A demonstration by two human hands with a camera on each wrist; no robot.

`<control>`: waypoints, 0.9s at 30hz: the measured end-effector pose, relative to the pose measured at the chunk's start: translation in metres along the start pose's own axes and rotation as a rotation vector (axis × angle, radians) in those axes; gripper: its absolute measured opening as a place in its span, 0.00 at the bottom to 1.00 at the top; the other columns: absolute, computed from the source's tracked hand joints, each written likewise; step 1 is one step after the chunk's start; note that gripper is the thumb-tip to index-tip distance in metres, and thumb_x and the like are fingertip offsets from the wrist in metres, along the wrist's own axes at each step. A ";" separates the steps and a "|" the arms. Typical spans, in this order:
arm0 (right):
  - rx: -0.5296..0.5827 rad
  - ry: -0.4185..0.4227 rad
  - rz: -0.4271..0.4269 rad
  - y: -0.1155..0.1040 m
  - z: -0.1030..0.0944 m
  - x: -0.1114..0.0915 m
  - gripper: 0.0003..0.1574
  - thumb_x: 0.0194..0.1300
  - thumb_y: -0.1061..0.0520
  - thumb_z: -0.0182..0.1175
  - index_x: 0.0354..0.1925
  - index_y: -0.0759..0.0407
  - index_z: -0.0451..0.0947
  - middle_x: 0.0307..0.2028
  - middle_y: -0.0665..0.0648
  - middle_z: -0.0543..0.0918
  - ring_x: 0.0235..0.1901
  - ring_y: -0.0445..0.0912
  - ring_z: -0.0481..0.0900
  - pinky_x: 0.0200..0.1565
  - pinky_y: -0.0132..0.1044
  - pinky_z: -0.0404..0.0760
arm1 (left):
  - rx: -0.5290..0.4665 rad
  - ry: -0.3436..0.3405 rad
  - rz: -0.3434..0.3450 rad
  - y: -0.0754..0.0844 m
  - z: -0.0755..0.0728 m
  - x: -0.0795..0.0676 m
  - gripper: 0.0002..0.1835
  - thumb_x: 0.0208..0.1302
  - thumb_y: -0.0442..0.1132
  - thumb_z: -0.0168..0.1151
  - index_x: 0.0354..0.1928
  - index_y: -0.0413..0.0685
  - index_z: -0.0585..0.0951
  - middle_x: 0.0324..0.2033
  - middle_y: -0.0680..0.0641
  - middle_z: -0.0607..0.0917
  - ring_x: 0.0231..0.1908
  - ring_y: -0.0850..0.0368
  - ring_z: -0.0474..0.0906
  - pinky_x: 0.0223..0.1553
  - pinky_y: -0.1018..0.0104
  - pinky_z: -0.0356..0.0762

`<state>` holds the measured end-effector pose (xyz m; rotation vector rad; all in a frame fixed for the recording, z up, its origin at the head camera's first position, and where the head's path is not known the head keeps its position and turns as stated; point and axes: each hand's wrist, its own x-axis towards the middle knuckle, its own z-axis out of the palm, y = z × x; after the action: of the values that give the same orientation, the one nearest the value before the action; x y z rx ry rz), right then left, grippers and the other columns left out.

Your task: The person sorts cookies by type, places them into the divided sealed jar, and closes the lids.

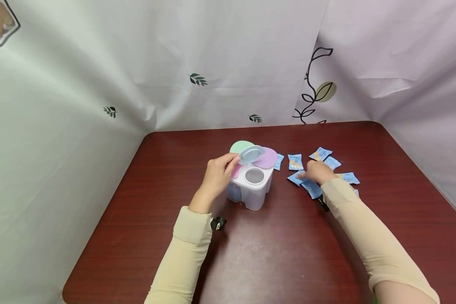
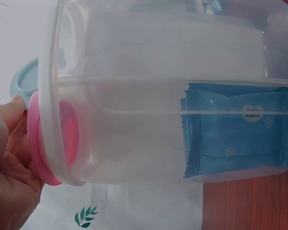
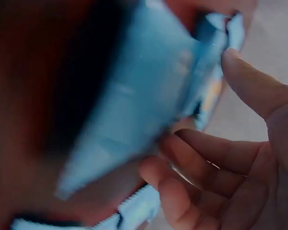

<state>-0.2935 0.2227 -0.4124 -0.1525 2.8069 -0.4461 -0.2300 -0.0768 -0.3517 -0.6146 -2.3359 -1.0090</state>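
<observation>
My left hand (image 1: 217, 174) pinches the edge of a grey-blue flip lid (image 1: 252, 154), holding it raised above a round opening of a white, translucent compartment box (image 1: 253, 199). Pink, mint green and purple lids cover the other compartments; the pink lid (image 2: 34, 136) lies right beside my left fingers. Through the box wall, a blue packet (image 2: 237, 129) shows in the left wrist view. My right hand (image 1: 320, 172) is over loose blue packets, fingertips at one small packet (image 1: 294, 179). In the right wrist view its thumb stands apart from the bent fingers, near a blurred packet (image 3: 134, 91).
More blue packets lie around the right hand, such as one packet (image 1: 295, 161) to the right of the box and another packet (image 1: 321, 153) farther back. The dark red table (image 1: 167, 169) meets white printed curtains (image 1: 228, 63) behind and at both sides.
</observation>
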 end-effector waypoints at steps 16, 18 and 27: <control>0.233 -0.079 0.039 0.012 0.010 0.003 0.24 0.43 0.46 0.66 0.10 0.56 0.65 0.10 0.49 0.63 0.13 0.42 0.62 0.19 0.33 0.64 | -0.014 -0.018 -0.031 -0.001 0.001 -0.001 0.08 0.58 0.39 0.57 0.35 0.43 0.82 0.31 0.47 0.83 0.33 0.57 0.78 0.38 0.67 0.72; 0.279 -0.070 0.036 0.014 0.011 0.003 0.24 0.42 0.47 0.67 0.09 0.54 0.65 0.09 0.47 0.61 0.12 0.41 0.61 0.19 0.32 0.63 | -0.018 -0.017 -0.041 0.000 0.001 -0.001 0.08 0.57 0.39 0.57 0.35 0.43 0.82 0.31 0.47 0.83 0.33 0.56 0.78 0.38 0.66 0.72; 0.380 0.070 -0.020 0.016 -0.001 -0.011 0.15 0.53 0.56 0.60 0.21 0.68 0.73 0.17 0.53 0.70 0.16 0.41 0.67 0.22 0.33 0.67 | -0.026 -0.002 -0.025 0.001 -0.001 -0.001 0.08 0.57 0.38 0.58 0.34 0.43 0.82 0.30 0.47 0.83 0.31 0.57 0.77 0.36 0.66 0.72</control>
<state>-0.2845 0.2398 -0.4139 -0.0836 2.7266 -0.9926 -0.2286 -0.0771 -0.3511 -0.5979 -2.3406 -1.0520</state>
